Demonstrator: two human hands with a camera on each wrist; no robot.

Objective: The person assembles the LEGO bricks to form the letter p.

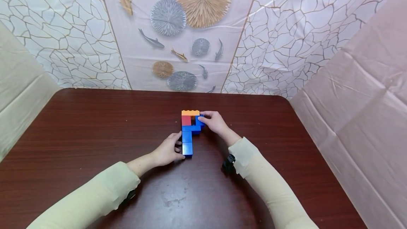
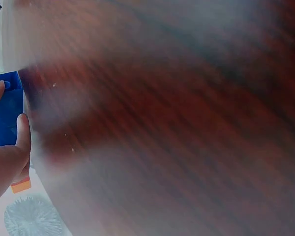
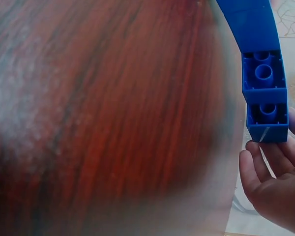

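Observation:
Joined toy bricks point(image 1: 187, 137) form a P-like shape at the middle of the table. An orange brick point(image 1: 190, 112) tops it, with a red brick point(image 1: 186, 120) just below on the left; the rest are blue. Along the lower left side, my left hand point(image 1: 165, 151) holds the blue part, thumb by the near end. My right hand point(image 1: 217, 122) pinches the blue brick at the upper right, next to a small gap in the shape. In the right wrist view, hollow undersides with round tubes show on two blue bricks point(image 3: 264, 72). Part of the left hand's grip is hidden.
The dark red-brown wooden table point(image 1: 95, 126) has rounded far corners. Patterned cloth point(image 1: 203, 59) hangs behind it, with plain pale cloth point(image 1: 359, 116) at the right side. A dark wrist device point(image 1: 229, 162) sits by the right cuff.

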